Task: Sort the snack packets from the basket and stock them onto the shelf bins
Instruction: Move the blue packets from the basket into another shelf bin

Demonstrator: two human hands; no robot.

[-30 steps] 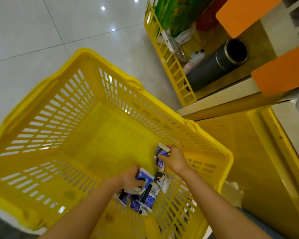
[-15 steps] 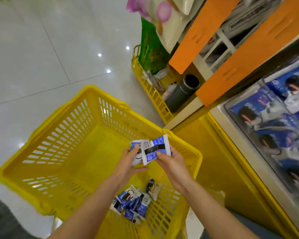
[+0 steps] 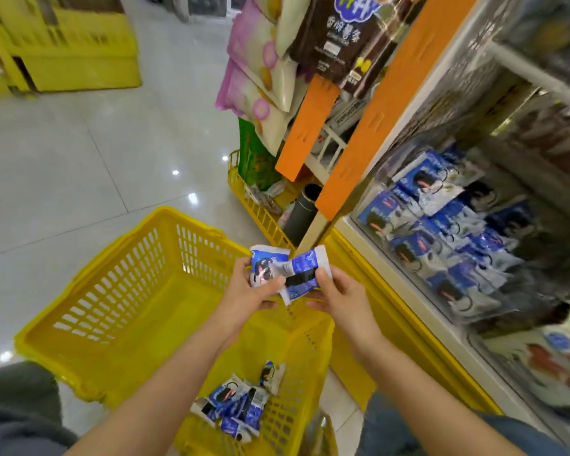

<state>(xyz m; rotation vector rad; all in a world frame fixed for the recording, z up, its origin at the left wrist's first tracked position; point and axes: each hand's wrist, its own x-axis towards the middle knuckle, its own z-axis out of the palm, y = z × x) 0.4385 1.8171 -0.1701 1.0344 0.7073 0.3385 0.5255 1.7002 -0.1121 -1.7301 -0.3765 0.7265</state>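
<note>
Where the two hands meet just below the centre of the view, a pair of blue-and-white snack packets (image 3: 285,274) overlap each other above the far right corner of the yellow basket (image 3: 89,291). The left hand (image 3: 244,294) grasps the packet with its picture side up, thumb laid across its lower edge. The right hand (image 3: 343,299) pinches the other packet, the one showing a black band, between thumb and fingers. At 6 o'clock from them, in the basket's near right corner, lies a small heap of matching packets (image 3: 237,408), one of them leaning against the wall. At 3 o'clock a clear-fronted shelf bin (image 3: 369,238) holds rows of stocked packets (image 3: 441,232) in the same blue and white. Slanting orange shelf strips (image 3: 372,126) rise at 1 o'clock. At 12 o'clock a black cylinder (image 3: 301,212) stands beside a yellow wire rack (image 3: 260,212), with pink-and-cream hanging bags (image 3: 254,90) and a dark brown bag (image 3: 339,37) above them. Glossy grey floor tiles (image 3: 79,153) spread out at 10 o'clock, and a yellow shelving unit (image 3: 79,47) sits far off at 11 o'clock.
</note>
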